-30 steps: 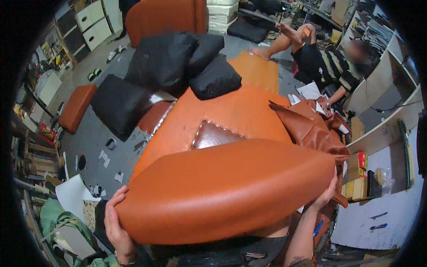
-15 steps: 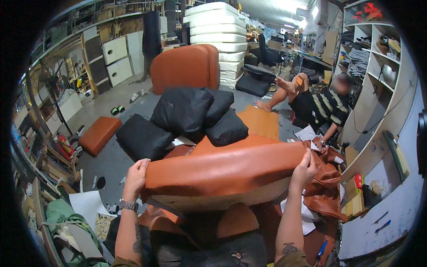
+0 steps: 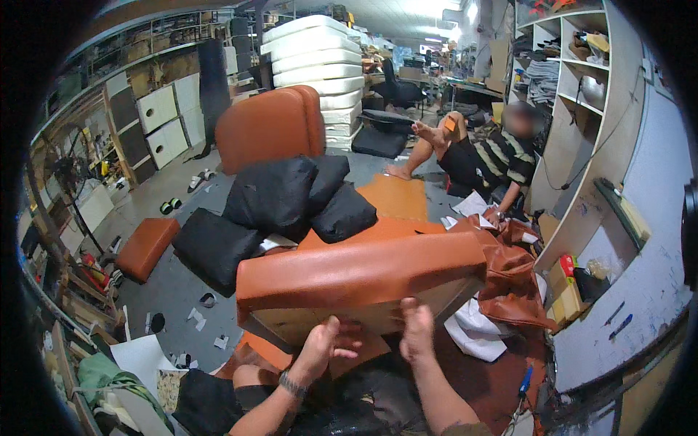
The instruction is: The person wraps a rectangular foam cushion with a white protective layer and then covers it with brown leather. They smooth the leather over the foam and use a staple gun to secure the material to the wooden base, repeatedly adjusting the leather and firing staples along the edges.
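Observation:
In front of me stands a padded seat panel covered in shiny brown leather (image 3: 356, 265), tilted so that its pale board underside (image 3: 291, 323) faces me. My left hand (image 3: 326, 349) is near the middle of that underside, fingers apart and holding nothing. To its right, my right hand (image 3: 416, 330) is raised with spread, slightly blurred fingers, also bare. Whether either hand touches the board I cannot tell. Crumpled brown leather (image 3: 509, 280) lies by the panel's right end. Several black cushions (image 3: 269, 196) are piled just beyond it.
A brown padded block (image 3: 147, 249) lies on the floor at left. Larger brown cushions (image 3: 262, 131) stand behind the pile, before stacked white foam slabs (image 3: 313, 54). Another person (image 3: 487, 160) sits on the floor at right, beside white shelves (image 3: 614, 123). A blue-handled tool (image 3: 526, 379) lies nearby.
Both hands have let go of the leather panel's two ends and come inward in front of its underside. The whole view has shifted, with the surroundings now further left.

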{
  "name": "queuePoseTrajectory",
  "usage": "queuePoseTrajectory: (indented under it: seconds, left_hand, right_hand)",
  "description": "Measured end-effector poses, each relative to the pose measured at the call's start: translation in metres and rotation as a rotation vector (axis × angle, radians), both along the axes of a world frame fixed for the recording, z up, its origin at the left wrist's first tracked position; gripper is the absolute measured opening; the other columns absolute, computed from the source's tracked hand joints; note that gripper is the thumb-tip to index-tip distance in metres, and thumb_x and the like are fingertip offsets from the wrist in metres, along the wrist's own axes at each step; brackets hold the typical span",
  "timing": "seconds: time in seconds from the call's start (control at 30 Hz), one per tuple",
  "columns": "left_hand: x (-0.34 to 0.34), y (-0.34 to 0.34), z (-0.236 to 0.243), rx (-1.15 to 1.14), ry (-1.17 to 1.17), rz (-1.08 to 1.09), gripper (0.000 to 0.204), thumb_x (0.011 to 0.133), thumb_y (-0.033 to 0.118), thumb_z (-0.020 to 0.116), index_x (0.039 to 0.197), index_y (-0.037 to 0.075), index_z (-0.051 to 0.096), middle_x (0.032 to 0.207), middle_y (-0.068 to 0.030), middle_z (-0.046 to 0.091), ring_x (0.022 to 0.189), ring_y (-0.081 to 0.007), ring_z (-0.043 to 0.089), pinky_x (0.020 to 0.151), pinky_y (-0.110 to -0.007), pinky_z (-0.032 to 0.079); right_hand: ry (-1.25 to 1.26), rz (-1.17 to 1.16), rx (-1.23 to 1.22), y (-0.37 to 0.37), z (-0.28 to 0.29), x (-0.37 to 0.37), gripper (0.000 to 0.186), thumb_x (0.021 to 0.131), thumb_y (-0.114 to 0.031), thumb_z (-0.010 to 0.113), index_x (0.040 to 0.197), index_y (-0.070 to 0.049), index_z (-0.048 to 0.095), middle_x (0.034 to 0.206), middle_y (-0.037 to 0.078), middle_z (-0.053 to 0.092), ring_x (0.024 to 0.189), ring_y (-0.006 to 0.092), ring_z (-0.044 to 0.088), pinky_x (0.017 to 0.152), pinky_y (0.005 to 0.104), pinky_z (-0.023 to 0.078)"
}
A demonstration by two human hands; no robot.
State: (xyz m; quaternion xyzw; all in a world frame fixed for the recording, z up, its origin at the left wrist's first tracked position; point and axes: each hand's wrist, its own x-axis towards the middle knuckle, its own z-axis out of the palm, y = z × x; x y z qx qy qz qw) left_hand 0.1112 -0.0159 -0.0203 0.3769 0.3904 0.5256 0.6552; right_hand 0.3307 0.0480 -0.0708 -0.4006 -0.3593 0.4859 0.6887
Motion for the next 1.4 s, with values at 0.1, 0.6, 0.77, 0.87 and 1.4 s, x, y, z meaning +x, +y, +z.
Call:
queuePoseTrajectory:
  seconds: [0.1, 0.6, 0.77, 0.87, 1.4]
  left_hand:
    - [0.002, 0.037, -0.009, 0.074, -0.196, -0.043, 0.066, 0.112, 0.06, 0.049, 0.142, 0.002, 0.059, 0.124, -0.0177, 0.072, 0.106, -0.0262, 0.075, 0.082, -0.04, 0.064]
    - [0.0, 0.065, -0.037, 0.391, 0.619, 0.364, 0.047, 0.117, 0.04, 0.049, 0.122, -0.002, 0.07, 0.114, -0.0083, 0.071, 0.105, -0.0179, 0.064, 0.095, -0.035, 0.052]
    - [-0.005, 0.067, -0.051, 0.654, 0.665, 0.408, 0.043, 0.116, 0.036, 0.053, 0.131, -0.002, 0.066, 0.127, -0.0105, 0.07, 0.119, -0.0231, 0.065, 0.102, -0.039, 0.052]
    - [0.006, 0.071, -0.044, 0.616, 0.527, 0.416, 0.04, 0.115, 0.033, 0.054, 0.13, -0.002, 0.067, 0.125, -0.0105, 0.071, 0.116, -0.0252, 0.067, 0.102, -0.04, 0.052]
    - [0.002, 0.128, 0.143, 0.631, 1.134, 0.085, 0.042, 0.109, 0.033, 0.063, 0.123, -0.006, 0.073, 0.103, -0.0164, 0.081, 0.089, -0.0313, 0.076, 0.083, -0.039, 0.059]
  right_hand:
    - [0.183, 0.411, -0.002, 0.004, 0.027, -0.038, 0.056, 0.103, -0.044, 0.077, 0.138, -0.003, 0.064, 0.13, 0.008, 0.07, 0.115, 0.019, 0.066, 0.102, 0.0381, 0.052]
    - [-0.325, 0.032, 0.114, 0.006, 0.049, -0.047, 0.048, 0.114, -0.04, 0.059, 0.112, 0.005, 0.074, 0.102, 0.006, 0.075, 0.095, 0.016, 0.064, 0.091, 0.0351, 0.052]
    - [-0.258, 0.07, 0.131, 0.005, 0.029, -0.047, 0.045, 0.114, -0.041, 0.059, 0.11, 0.002, 0.074, 0.103, 0.004, 0.073, 0.1, 0.0151, 0.063, 0.094, 0.0333, 0.051]
    - [-0.304, 0.161, 0.047, 0.008, 0.026, -0.039, 0.043, 0.115, -0.04, 0.057, 0.115, 0.0, 0.073, 0.111, 0.004, 0.073, 0.106, 0.0165, 0.063, 0.098, 0.0337, 0.049]
    - [-0.268, 0.199, 0.083, 0.097, 0.041, -0.049, 0.05, 0.113, -0.044, 0.062, 0.085, -0.003, 0.069, 0.08, -0.005, 0.059, 0.077, 0.0069, 0.05, 0.069, 0.0292, 0.044]
